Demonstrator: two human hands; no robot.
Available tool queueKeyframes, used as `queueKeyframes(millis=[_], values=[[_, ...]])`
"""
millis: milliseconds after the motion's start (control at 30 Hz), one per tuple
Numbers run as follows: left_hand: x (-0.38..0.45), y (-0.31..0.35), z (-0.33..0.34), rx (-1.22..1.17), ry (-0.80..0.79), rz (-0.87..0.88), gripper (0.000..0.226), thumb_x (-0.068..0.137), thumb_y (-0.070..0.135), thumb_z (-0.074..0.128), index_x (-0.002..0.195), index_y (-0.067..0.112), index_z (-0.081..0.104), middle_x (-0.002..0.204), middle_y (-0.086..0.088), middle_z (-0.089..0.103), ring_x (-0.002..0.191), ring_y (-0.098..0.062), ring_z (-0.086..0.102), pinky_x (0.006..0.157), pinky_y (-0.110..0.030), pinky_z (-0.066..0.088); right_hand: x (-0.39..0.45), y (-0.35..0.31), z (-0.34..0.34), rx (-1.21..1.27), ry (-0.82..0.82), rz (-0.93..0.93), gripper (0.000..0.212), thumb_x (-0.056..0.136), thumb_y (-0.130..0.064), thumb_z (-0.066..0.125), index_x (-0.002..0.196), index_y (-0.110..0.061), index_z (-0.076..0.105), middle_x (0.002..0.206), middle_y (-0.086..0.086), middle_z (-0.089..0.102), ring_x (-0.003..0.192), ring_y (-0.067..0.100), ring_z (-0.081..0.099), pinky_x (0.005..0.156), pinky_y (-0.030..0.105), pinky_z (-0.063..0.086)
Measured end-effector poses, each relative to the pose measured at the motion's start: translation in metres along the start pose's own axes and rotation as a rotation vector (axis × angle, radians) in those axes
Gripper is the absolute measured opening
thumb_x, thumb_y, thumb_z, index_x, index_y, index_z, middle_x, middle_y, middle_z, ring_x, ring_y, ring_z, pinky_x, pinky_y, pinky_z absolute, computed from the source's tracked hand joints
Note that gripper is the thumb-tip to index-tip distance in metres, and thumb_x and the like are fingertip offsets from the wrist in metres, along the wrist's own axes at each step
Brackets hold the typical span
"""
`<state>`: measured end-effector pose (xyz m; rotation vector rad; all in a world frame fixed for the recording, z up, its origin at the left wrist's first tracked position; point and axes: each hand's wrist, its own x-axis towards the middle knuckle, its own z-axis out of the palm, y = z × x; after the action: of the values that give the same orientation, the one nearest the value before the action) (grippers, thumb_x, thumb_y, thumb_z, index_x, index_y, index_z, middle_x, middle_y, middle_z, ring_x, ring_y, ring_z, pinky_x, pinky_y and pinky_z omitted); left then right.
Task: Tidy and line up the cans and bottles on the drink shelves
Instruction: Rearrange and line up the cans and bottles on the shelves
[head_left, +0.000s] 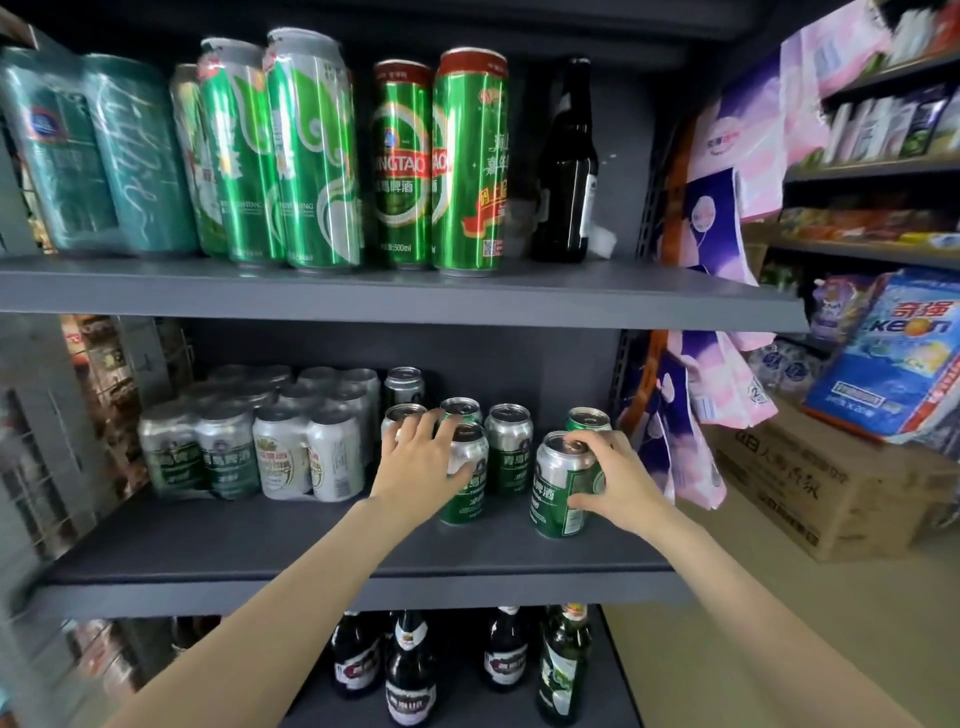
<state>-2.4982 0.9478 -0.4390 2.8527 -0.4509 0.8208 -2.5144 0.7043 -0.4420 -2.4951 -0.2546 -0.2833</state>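
Observation:
On the middle shelf (218, 540) stand several loose silver-and-green beer cans. My right hand (615, 480) grips the frontmost right can (553, 488) from its right side, thumb low and fingers over the top rim. My left hand (423, 457) wraps a can (467, 478) to its left, with fingers spread over the top of a can behind (402, 413). More cans (509, 441) stand behind, one (587, 418) at the far right. Shrink-wrapped can packs (249, 447) fill the shelf's left.
The upper shelf (623, 301) carries tall green cans (467, 161), wrapped packs and a dark bottle (566, 166). Dark bottles (410, 670) stand on the bottom shelf. Hanging pink-purple bags (691, 426), a cardboard box (831, 488) and a blue bag sit to the right.

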Motion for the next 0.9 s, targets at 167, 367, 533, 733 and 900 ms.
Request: queueKeyframes(millis=[167,367,533,733,900], values=[[0.004,0.006,0.009,-0.031,-0.054,-0.027,0.054,0.093,0.048,0.044,0.141,0.025,0.035,0.142,0.002,0.039,0.132,-0.022,0.032,0.109,-0.036,0.018,0.004,-0.011,-0.002,0.091,0.022,0.029,0.053,0.069,-0.021,0.081,0.113,-0.024,0.052,0.114,-0.002,0.056,0.102,0.015,0.052,0.081,0.026,0.04],[-0.001,-0.002,0.014,-0.165,-0.014,-0.069,0.048,0.091,0.043,0.051,0.133,0.023,0.042,0.133,0.003,0.043,0.129,-0.019,0.036,0.108,-0.034,0.021,0.038,-0.054,-0.008,-0.114,0.036,-0.087,0.042,0.075,-0.039,0.074,0.112,-0.024,0.06,0.121,-0.006,0.04,0.118,0.017,0.034,0.099,0.034,0.032],[-0.012,-0.018,0.008,-0.199,0.076,-0.095,0.033,0.078,0.02,0.072,0.108,0.012,0.062,0.108,-0.006,0.061,0.1,-0.034,0.057,0.087,-0.046,0.042,0.096,-0.087,0.012,-0.007,-0.079,-0.101,0.032,0.079,-0.03,0.073,0.107,-0.018,0.063,0.12,0.006,0.057,0.114,0.023,0.051,0.095,0.034,0.04],[-0.038,-0.046,0.005,-0.214,0.114,-0.25,0.026,0.086,0.018,0.064,0.111,0.012,0.06,0.111,-0.008,0.056,0.104,-0.031,0.052,0.089,-0.043,0.038,0.133,-0.094,0.046,0.053,-0.17,0.008,0.03,0.069,-0.036,0.081,0.091,-0.021,0.068,0.101,0.0,0.064,0.097,0.017,0.058,0.083,0.027,0.045],[-0.05,-0.052,0.011,-0.241,0.125,-0.3,0.023,0.09,0.017,0.054,0.112,0.01,0.06,0.112,-0.009,0.056,0.102,-0.034,0.053,0.088,-0.045,0.038,0.142,-0.105,0.054,-0.023,-0.18,0.103,0.034,0.058,-0.037,0.084,0.074,-0.029,0.055,0.104,0.001,0.064,0.099,0.025,0.061,0.09,0.041,0.051]])
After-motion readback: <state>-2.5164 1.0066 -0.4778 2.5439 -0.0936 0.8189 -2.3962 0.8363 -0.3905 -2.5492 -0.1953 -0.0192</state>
